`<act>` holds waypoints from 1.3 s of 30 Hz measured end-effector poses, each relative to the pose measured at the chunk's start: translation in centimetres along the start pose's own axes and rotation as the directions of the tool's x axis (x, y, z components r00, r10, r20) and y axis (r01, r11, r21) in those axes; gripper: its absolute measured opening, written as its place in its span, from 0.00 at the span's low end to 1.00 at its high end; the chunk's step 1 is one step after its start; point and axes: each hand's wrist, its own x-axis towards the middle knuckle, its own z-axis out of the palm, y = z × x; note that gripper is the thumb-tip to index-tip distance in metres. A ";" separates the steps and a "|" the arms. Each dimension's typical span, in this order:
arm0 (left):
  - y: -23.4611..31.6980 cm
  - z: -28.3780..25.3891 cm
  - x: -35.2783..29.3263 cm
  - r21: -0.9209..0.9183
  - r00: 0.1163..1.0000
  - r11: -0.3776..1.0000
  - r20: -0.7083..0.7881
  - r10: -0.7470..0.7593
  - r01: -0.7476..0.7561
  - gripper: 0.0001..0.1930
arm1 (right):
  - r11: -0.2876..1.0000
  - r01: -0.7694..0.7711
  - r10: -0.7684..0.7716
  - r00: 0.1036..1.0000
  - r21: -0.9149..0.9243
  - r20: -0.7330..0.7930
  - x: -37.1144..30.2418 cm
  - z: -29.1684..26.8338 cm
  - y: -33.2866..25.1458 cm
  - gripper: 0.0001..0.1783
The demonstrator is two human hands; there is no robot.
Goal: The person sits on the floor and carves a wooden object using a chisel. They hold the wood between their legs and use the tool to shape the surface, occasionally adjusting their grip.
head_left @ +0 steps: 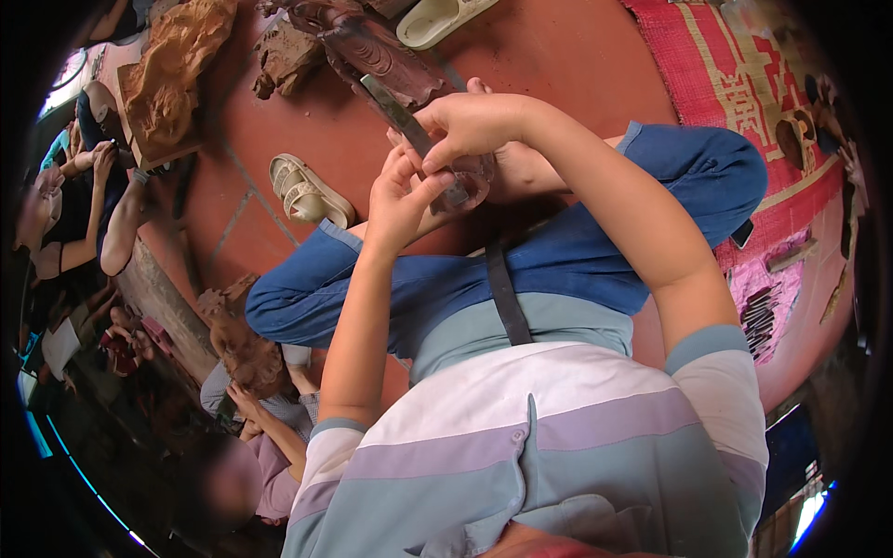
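Jutting past right fingers (pixel 441 153) — dark flat strip (pixel 394 109), held there and by left fingers (pixel 398 175) lower down.

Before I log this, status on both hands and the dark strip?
Left hand: on dark strip. Right hand: same. Carved wood in view behind strip's far end.

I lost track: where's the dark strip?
Upper head view, just left of centre: the dark strip slants between the left hand and right hand, near the brown carving.
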 end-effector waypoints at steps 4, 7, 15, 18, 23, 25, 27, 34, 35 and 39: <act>0.7 0.7 0.5 0.077 0.991 0.995 -0.124 -0.053 0.063 0.11 | 0.823 -0.568 0.563 0.805 -0.031 0.185 2.1 -2.4 -3.4 0.17; -0.1 0.2 1.0 -0.154 0.962 0.961 -0.120 -0.247 0.227 0.12 | 0.884 -0.466 0.465 0.862 -0.048 0.200 2.7 -2.2 -4.6 0.16; -1.2 0.8 0.9 0.126 0.971 0.991 -0.239 -0.018 0.049 0.09 | 0.869 -0.495 0.492 0.853 -0.029 0.176 2.9 -1.8 -3.7 0.14; -0.8 1.0 0.9 -0.252 0.967 0.965 -0.220 -0.128 0.071 0.08 | 0.907 -0.418 0.421 0.885 -0.058 0.200 3.2 -1.7 -3.1 0.12; -1.4 0.8 0.2 0.097 0.971 0.985 -0.179 0.160 -0.145 0.07 | 0.965 -0.261 0.263 0.954 -0.035 0.145 1.2 -1.0 -1.1 0.09; -1.5 1.0 1.5 0.154 0.969 0.986 -0.229 0.095 -0.060 0.08 | 0.902 -0.413 0.406 0.910 0.122 0.080 1.2 -1.2 -1.0 0.10; -0.9 0.6 2.0 0.148 0.983 0.988 -0.185 -0.024 0.052 0.07 | 0.850 -0.495 0.488 0.869 0.182 0.084 1.6 -1.6 -1.2 0.11; 0.9 0.9 0.9 0.405 0.989 0.906 -0.028 0.148 -0.124 0.09 | 0.928 -0.356 0.354 0.934 0.110 0.039 -1.4 -1.4 -0.9 0.09; 1.2 1.2 1.0 0.314 0.990 0.944 -0.067 0.124 -0.097 0.09 | 0.925 -0.341 0.348 0.937 0.166 -0.014 -1.8 -1.5 -2.1 0.08; 1.3 1.2 2.4 0.368 0.986 0.930 -0.160 0.049 0.014 0.08 | 0.923 -0.293 0.319 0.945 0.249 -0.070 -0.4 -1.7 -0.3 0.11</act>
